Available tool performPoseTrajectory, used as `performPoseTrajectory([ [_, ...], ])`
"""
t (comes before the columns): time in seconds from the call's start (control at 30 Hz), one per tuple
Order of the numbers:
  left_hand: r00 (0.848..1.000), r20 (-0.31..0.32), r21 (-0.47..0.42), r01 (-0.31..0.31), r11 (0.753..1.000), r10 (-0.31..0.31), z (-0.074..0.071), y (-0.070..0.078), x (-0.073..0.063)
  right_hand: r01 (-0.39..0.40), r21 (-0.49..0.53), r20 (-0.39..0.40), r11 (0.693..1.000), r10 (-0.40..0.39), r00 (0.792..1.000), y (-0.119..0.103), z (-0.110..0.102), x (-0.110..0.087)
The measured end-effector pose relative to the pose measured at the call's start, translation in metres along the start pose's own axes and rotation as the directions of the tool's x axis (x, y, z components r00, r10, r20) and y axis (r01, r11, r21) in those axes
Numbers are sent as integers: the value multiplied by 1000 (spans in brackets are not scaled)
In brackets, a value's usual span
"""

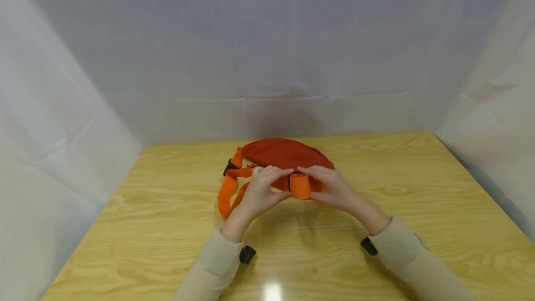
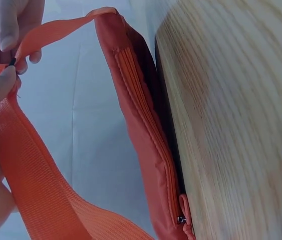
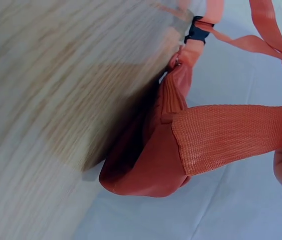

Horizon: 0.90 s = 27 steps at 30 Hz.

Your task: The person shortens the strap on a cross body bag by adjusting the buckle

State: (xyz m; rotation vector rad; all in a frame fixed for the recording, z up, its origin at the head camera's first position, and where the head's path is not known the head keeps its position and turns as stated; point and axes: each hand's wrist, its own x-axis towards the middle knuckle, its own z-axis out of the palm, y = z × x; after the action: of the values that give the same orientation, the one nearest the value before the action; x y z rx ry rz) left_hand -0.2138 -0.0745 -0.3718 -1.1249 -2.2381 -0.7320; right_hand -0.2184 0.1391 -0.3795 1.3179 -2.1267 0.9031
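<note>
A red waist bag lies toward the back of the table, its long zipper facing the near side in the left wrist view. Its orange webbing strap is raised between both hands. My left hand pinches the strap beside a small black slider, thumb below and fingers above in the head view. From the other side my right hand grips the strap, with a folded loop standing between the two hands. A black side-release buckle is fastened at the bag's left end.
The slack strap loops down onto the wooden table at the left. White sheeting hangs behind the table and along both sides. Each sleeve cuff carries a small black device.
</note>
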Motion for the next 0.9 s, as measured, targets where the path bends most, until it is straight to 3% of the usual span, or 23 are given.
performPoseTrajectory([
  [0.57, 999, 27, -40, -21, 999, 23, 1, -1, 3, 111, -164, -82, 980, -126, 989, 1, 1, -1],
  [0.9, 999, 40, 135, -25, 991, 20, -1, 4, 7, 100, -158, -119, 982, -120, 986, 6, 3, -4],
])
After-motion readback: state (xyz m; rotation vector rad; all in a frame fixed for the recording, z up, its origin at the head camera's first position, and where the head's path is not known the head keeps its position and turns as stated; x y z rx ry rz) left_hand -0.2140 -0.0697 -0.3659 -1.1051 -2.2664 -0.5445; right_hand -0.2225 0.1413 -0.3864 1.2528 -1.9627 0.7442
